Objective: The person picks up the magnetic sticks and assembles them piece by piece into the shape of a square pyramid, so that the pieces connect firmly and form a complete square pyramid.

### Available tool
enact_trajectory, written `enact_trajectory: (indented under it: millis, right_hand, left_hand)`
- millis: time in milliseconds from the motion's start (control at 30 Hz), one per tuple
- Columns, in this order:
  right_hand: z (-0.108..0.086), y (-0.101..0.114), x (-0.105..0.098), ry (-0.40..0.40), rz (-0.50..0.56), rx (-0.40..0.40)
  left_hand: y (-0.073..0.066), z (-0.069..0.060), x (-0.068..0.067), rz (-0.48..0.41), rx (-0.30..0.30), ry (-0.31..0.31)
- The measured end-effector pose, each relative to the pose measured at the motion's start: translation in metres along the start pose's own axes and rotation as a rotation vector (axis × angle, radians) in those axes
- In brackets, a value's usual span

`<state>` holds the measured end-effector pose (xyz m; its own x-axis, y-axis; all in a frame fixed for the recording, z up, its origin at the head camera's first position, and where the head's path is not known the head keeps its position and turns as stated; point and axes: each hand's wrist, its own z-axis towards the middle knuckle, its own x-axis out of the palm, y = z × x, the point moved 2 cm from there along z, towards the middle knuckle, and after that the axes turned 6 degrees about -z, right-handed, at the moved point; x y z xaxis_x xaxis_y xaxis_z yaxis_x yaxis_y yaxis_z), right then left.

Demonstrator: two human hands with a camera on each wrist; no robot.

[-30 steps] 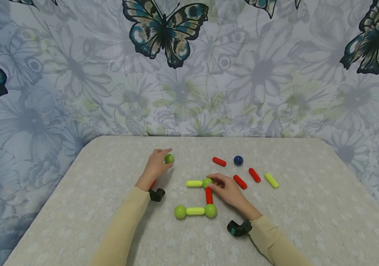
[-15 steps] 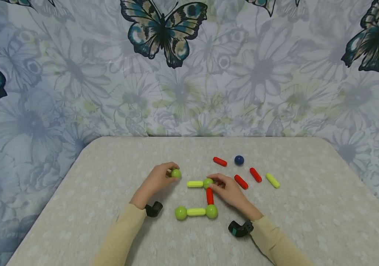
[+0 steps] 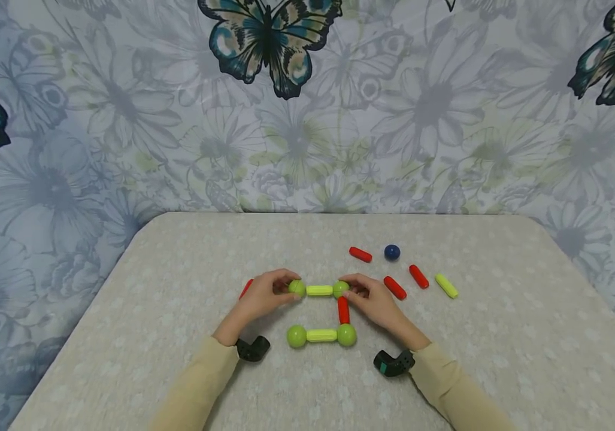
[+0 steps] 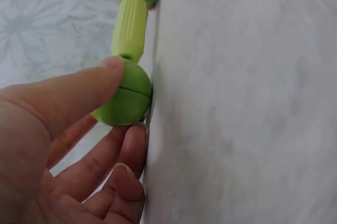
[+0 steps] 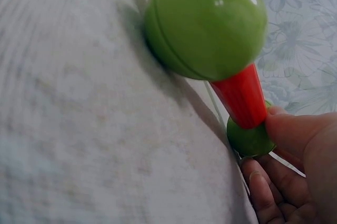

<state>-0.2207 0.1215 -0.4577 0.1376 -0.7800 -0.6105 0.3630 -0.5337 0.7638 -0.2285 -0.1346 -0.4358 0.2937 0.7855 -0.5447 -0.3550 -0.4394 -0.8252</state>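
Observation:
My left hand (image 3: 264,294) pinches a green ball (image 4: 129,95) between thumb and fingers. That ball touches the left end of a yellow-green rod (image 3: 320,290). At the rod's other end sits a second green ball (image 3: 341,289), which my right hand (image 3: 376,299) holds by thumb and fingers. From this ball a red rod (image 5: 243,97) runs toward the near side, to a green corner ball (image 3: 347,335). Another yellow-green rod (image 3: 321,336) joins the corner ball to a green ball (image 3: 296,336) at near left.
Right of the hands lie red rods (image 3: 395,288), a dark blue ball (image 3: 391,252) and a loose yellow-green rod (image 3: 446,286). A red rod (image 3: 245,288) lies partly behind my left hand. The table's (image 3: 447,383) far edge meets a butterfly-patterned wall (image 3: 307,149).
My left hand has carried its green ball right and nearer, up to the free end of the upper yellow-green rod. The right hand keeps its hold on the other ball.

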Motion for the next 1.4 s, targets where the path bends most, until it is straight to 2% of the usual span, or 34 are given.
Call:
enact_trajectory:
  millis: [333, 567, 667, 800, 933, 1033, 1167, 1267, 1333, 1400]
  right_hand:
    - [0.002, 0.003, -0.004, 0.000, 0.004, -0.014]
    - [-0.006, 0.002, 0.001, 0.019, 0.014, 0.009]
    - [-0.008, 0.000, 0.004, 0.025, 0.024, 0.005]
    - [-0.007, 0.000, 0.005, 0.005, 0.018, -0.012]
    - [-0.004, 0.002, 0.003, -0.007, 0.006, -0.024]
    - [-0.003, 0.002, 0.001, 0.001, 0.008, -0.023]
    - [-0.002, 0.000, -0.001, -0.002, 0.014, -0.009]
    - [-0.001, -0.001, -0.002, -0.014, 0.016, 0.000]
    - [-0.001, -0.001, -0.001, -0.014, 0.022, -0.005]
    - [-0.002, 0.000, 0.002, -0.003, 0.021, -0.014]
  left_hand:
    - [0.000, 0.001, 0.003, -0.031, -0.021, -0.021]
    - [0.004, -0.008, 0.007, -0.036, -0.029, -0.006]
    - [0.000, -0.013, 0.001, -0.008, -0.049, -0.013]
    - [-0.003, -0.018, -0.024, 0.025, -0.076, -0.080]
    - [0.003, -0.025, -0.050, 0.053, -0.128, -0.172]
    - [0.011, -0.028, -0.060, 0.107, -0.193, -0.170]
    - [0.019, -0.026, -0.059, 0.198, -0.278, -0.106]
    - [0.017, -0.024, -0.058, 0.247, -0.327, -0.098]
    - [0.016, -0.025, -0.058, 0.250, -0.354, -0.109]
    - [0.014, -0.029, -0.058, 0.198, -0.392, -0.132]
